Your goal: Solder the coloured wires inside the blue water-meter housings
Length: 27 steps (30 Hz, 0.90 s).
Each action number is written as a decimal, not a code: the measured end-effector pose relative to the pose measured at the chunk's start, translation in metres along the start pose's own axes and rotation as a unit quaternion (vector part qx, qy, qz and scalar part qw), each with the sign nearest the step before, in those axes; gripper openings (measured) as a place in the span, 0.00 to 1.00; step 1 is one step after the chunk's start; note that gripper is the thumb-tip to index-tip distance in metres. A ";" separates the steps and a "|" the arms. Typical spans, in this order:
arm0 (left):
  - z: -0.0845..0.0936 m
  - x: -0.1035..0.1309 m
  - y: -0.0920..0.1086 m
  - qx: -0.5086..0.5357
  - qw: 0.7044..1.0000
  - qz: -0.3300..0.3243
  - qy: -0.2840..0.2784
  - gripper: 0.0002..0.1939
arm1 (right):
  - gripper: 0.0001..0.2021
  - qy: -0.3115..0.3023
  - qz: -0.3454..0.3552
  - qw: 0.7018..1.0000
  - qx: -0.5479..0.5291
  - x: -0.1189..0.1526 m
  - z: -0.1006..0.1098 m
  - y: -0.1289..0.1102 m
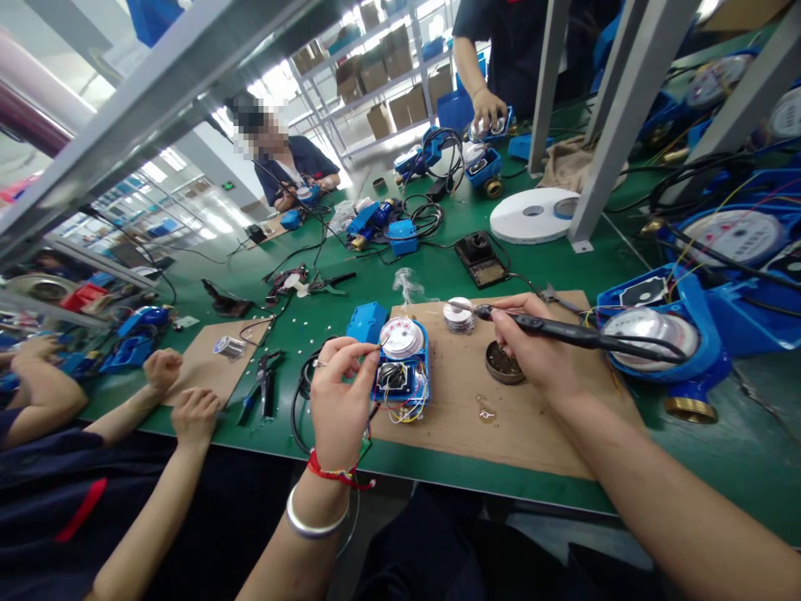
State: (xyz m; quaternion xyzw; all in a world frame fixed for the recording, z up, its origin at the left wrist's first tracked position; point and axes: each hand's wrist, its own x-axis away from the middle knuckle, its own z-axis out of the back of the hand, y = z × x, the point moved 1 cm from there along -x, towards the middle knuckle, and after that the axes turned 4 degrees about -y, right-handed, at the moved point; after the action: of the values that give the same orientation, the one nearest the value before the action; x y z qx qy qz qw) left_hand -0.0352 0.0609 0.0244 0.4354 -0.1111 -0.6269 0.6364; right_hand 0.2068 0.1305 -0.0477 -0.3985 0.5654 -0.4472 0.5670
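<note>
My right hand (522, 346) is closed around the black handle of a soldering iron (556, 330). The iron's tip points left, over a solder spool (459, 317). My left hand (341, 388) pinches what looks like a thin wire at the fingertips, beside an open blue water meter (402, 338). The meter has a round white dial and a compartment with a black part and several coloured wires. Its blue lid (366, 323) stands open behind my left fingers. A small round tin (504, 364) sits by my right fingers, partly hidden by them.
Cardboard (538, 434) lies under the work. Another blue meter (657, 334) is at right, beside a metal post (626, 125). Behind are an iron stand (481, 259) and a white reel (531, 215). Pliers (266, 384) lie left, near a co-worker's hands (193, 417). Other people work across the table.
</note>
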 end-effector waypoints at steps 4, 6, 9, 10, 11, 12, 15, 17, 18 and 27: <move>0.000 -0.002 -0.002 0.147 0.980 0.126 -0.048 0.09 | 0.12 -0.005 -0.002 1.000 -0.013 0.000 0.000 -0.002; -0.001 -0.003 -0.002 0.221 0.961 0.154 -0.064 0.09 | 0.12 -0.010 -0.004 1.000 -0.020 0.001 0.000 -0.003; -0.003 -0.005 0.000 0.282 0.943 0.159 -0.074 0.10 | 0.12 -0.013 0.001 0.999 -0.033 0.002 -0.001 -0.004; -0.004 -0.005 0.001 0.286 0.942 0.161 -0.075 0.10 | 0.12 -0.015 0.002 0.999 -0.037 0.002 -0.001 -0.004; -0.004 -0.005 0.002 0.285 0.942 0.161 -0.073 0.10 | 0.12 -0.017 0.004 0.999 -0.041 0.003 -0.001 -0.005; -0.004 -0.004 0.002 0.282 0.943 0.161 -0.073 0.11 | 0.12 -0.018 0.005 0.999 -0.044 0.003 -0.001 -0.005; -0.005 -0.003 0.004 0.277 0.944 0.158 -0.078 0.11 | 0.13 -0.018 0.011 0.999 -0.046 0.004 -0.001 -0.007; -0.006 -0.002 0.005 0.281 0.943 0.155 -0.086 0.10 | 0.13 -0.016 0.018 0.999 -0.048 0.004 -0.001 -0.008; -0.007 -0.002 0.005 0.283 0.942 0.155 -0.090 0.10 | 0.13 -0.014 0.020 0.998 -0.050 0.004 -0.001 -0.009; -0.006 -0.005 0.003 0.233 0.959 0.135 -0.087 0.08 | 0.12 -0.010 0.026 0.998 -0.054 0.005 -0.002 -0.010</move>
State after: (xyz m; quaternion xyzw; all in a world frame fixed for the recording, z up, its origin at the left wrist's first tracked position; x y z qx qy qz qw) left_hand -0.0298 0.0670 0.0251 0.4962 -0.3673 -0.5273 0.5838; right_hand 0.2038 0.1228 -0.0395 -0.4185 0.5934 -0.3972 0.5612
